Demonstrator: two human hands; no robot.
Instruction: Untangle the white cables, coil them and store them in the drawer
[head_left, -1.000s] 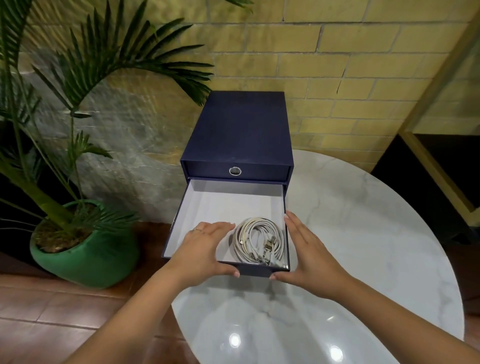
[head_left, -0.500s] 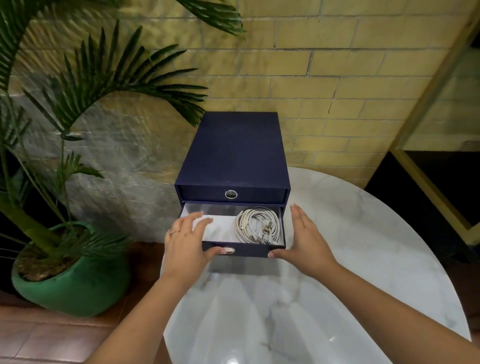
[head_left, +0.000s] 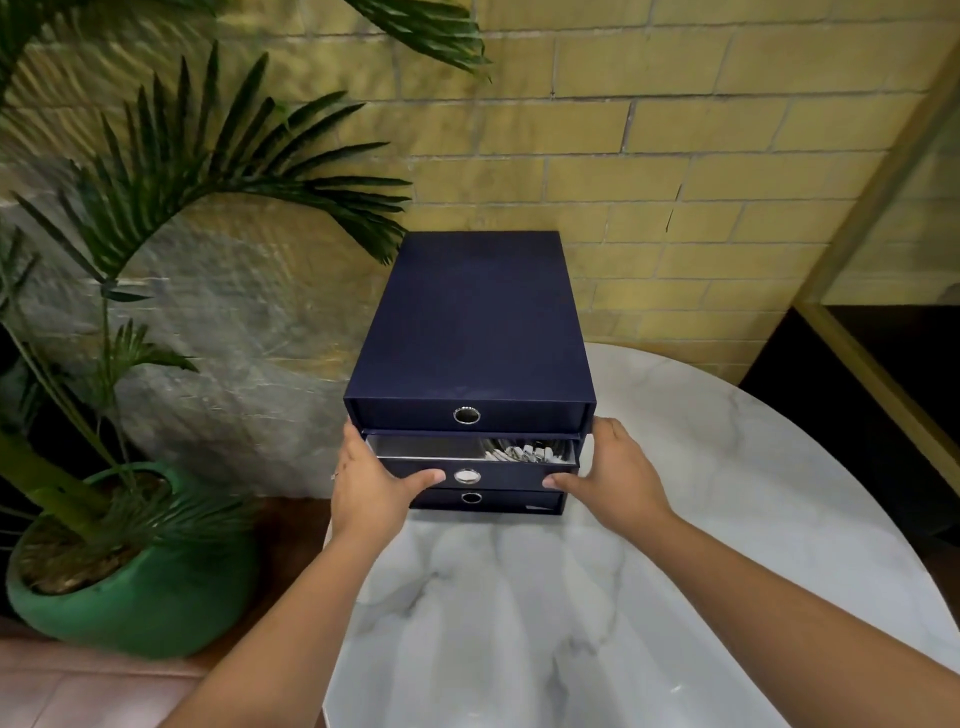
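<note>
A dark blue drawer box (head_left: 470, 332) stands on the white marble table (head_left: 649, 545). Its middle drawer (head_left: 511, 475) sticks out only a little. A strip of the coiled white cables (head_left: 522, 453) shows in the gap at the drawer's right side; the rest is hidden under the drawer above. My left hand (head_left: 371, 486) cups the drawer's left front corner, thumb on the front panel. My right hand (head_left: 615, 475) rests at the right front corner with its thumb pressed on the front panel and fingers along the box's side.
The top drawer and the bottom drawer (head_left: 488, 500) are closed, each with a metal ring pull. A palm in a green pot (head_left: 135, 587) stands on the floor at the left, its fronds reaching near the box. A yellow brick wall is right behind.
Both hands have pushed the middle drawer inward. It went from fully out, to half out, to nearly shut. Most of the cable coil has slid out of sight.
</note>
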